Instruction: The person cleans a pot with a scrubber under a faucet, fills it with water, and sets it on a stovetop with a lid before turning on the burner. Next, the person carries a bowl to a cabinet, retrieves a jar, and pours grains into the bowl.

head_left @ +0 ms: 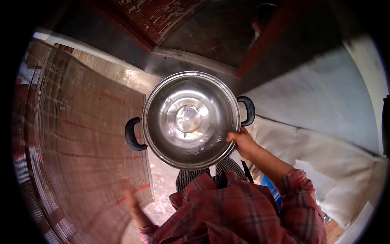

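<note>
A shiny steel pot (170, 142) with two black side handles is held in front of my body, its open top facing me. Wet-looking spots show on its inner wall. My right hand (243, 143) grips the rim just below the right handle (250, 111), with the thumb over the edge. Lower left, away from the pot, my left hand (130, 196) is smeared by motion, so its fingers cannot be made out. The pot's left handle (132, 134) is free of any hand.
Stacked corrugated cardboard-like sheets (89, 134) stand along the left. A doorway with a raised sill (195, 59) and worn red door panel (162, 16) lies ahead. To the right are a pale wall (325, 97) and a whitish cloth or sheet (308, 150). Something blue (267, 183) sits beside my right arm.
</note>
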The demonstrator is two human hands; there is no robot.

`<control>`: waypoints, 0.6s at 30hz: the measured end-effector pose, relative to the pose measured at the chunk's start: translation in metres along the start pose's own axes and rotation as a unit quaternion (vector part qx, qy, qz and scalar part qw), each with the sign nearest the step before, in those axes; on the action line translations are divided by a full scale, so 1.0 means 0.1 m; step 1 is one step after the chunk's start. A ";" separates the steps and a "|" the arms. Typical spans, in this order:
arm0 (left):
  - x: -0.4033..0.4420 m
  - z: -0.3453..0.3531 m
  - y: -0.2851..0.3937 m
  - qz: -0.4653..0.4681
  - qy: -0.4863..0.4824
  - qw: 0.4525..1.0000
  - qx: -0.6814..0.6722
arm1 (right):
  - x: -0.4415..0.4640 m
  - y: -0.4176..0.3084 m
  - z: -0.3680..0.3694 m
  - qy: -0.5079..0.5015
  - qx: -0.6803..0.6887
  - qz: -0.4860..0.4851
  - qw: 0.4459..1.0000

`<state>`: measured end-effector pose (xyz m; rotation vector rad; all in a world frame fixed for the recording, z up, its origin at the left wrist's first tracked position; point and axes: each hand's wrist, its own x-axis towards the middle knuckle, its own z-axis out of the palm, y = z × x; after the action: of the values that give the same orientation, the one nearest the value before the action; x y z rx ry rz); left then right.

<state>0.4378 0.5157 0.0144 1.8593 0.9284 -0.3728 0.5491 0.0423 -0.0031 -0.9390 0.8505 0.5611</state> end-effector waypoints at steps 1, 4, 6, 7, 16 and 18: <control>0.02 0.76 0.23 0.034 -0.166 0.959 -0.226 | 0.18 -0.12 0.09 -0.002 -0.006 0.002 1.000; 0.55 1.73 1.13 0.125 -0.338 0.858 -0.367 | 0.80 -0.36 0.46 0.010 -0.018 0.021 1.000; 0.69 1.87 0.98 0.093 -0.278 0.863 -0.412 | 0.85 -0.38 0.39 0.018 -0.039 0.013 0.999; 1.01 1.86 1.16 0.060 -0.247 0.885 -0.391 | 1.07 -0.54 0.55 0.029 -0.045 0.030 0.998; 2.29 2.08 2.57 0.102 -0.285 0.866 -0.398 | 1.99 -2.00 1.31 -0.021 -0.147 -0.070 0.986; 2.50 2.30 3.05 0.146 -0.306 0.853 -0.396 | 2.34 -2.23 1.30 -0.005 -0.167 -0.105 0.980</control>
<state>0.8608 0.3559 -0.0518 0.9795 0.2618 -0.2980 0.8941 0.0598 -0.0522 -1.3147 0.6468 0.5347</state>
